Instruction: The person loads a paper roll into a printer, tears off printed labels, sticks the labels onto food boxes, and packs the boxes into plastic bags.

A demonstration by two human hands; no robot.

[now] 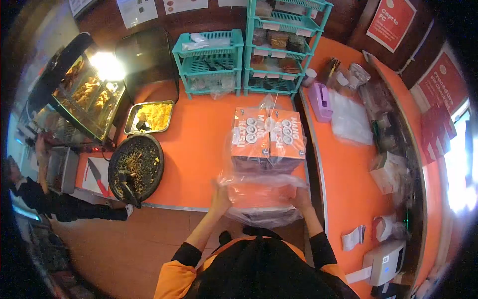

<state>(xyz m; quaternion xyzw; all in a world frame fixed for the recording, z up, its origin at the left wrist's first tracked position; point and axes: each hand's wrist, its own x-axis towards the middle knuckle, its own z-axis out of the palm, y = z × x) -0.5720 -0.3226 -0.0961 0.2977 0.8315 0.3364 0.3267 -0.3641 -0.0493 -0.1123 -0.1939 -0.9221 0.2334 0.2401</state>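
Note:
A transparent plastic bag [264, 192] is stretched between my two hands at the front edge of the orange counter. My left hand [220, 198] is closed on the bag's left side, and my right hand [301, 198] grips its right side; the fingers are partly blurred. Just beyond the bag stand two orange printed boxes, a left box [249, 130] and a right box [288, 132], side by side. Thin transparent plastic covers them and rises in a loose tuft between them. Whether this plastic joins the bag in my hands, I cannot tell.
Left on the counter [191, 149] are a large stone mortar [137, 162], a knife [97, 177], a tray of yellow food [154, 117] and a lit food warmer [82, 92]. Teal racks [209, 65] stand behind. A purple tape dispenser [320, 102] sits right. Another person [55, 199] is far left.

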